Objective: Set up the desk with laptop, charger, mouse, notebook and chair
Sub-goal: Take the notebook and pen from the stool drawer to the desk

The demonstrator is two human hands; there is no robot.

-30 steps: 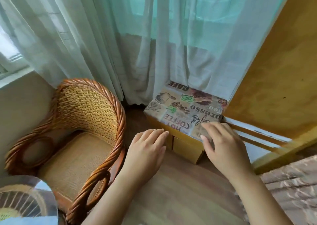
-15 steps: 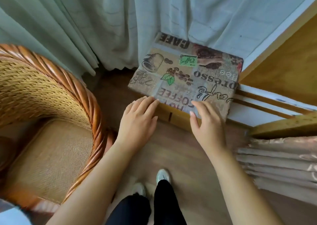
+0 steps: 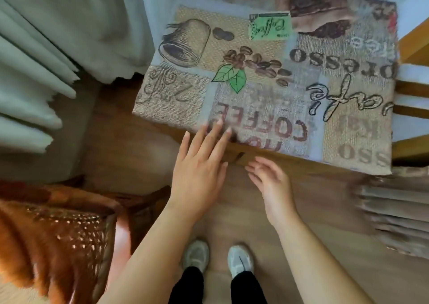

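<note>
Both hands empty, fingers spread; left hand [image 3: 197, 171] palm-down, fingertips on the near edge of the cloth [image 3: 278, 76]; right hand [image 3: 270, 183] just beside it, fingers loosely curled, apart from the wood front edge below the cloth. Cloth is a coffee-print cover over a low wooden unit [image 3: 255, 162] by the window; whether that unit is the desk I cannot tell. Curtain [image 3: 58, 36] hangs at left and behind, hem reaching the cloth's far-left corner; wood floor [image 3: 120, 136] underneath; wicker chair [image 3: 58, 241] lower left, near the unit but apart; folded fabric [image 3: 394, 213] at right edge; white shoes [image 3: 239, 260] at bottom centre; frame motion-blurred.
</note>
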